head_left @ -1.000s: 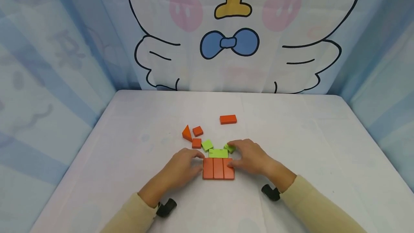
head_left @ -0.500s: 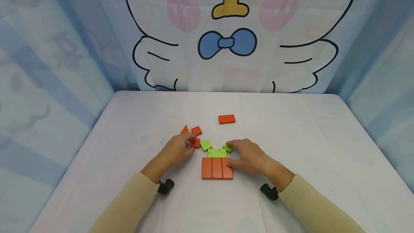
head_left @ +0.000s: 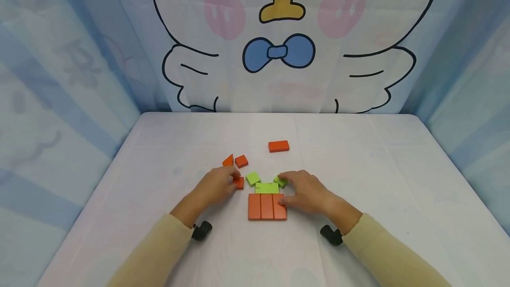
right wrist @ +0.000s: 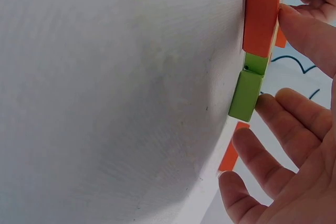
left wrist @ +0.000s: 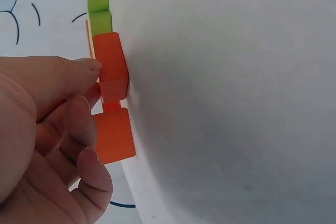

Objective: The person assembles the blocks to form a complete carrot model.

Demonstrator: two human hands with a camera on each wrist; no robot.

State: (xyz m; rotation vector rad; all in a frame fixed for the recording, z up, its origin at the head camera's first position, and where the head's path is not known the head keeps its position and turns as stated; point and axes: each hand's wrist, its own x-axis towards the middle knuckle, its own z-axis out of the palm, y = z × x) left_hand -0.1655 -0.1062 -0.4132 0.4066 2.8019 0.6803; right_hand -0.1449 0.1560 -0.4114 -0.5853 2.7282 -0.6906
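My left hand (head_left: 215,185) pinches a small red block (head_left: 239,183) between thumb and finger; the left wrist view shows the thumb on that block (left wrist: 111,59). Three red-orange bars (head_left: 267,207) lie side by side, with a green block (head_left: 267,188) against their far edge. Two small green blocks sit tilted at its far corners, one on the left (head_left: 253,179) and one on the right (head_left: 280,181). My right hand (head_left: 308,192) rests its thumb on the rightmost bar and a fingertip at the right green block, fingers loosely extended.
An orange triangular block (head_left: 228,160) and a small red block (head_left: 241,161) lie just beyond my left hand. Farther back is a red rectangular block (head_left: 278,146). The white table (head_left: 358,154) ends at a printed curtain (head_left: 283,87).
My left hand has moved from the bars' left side up to the small red block, gripped it and drawn it slightly nearer and left. The right hand has stayed in place.
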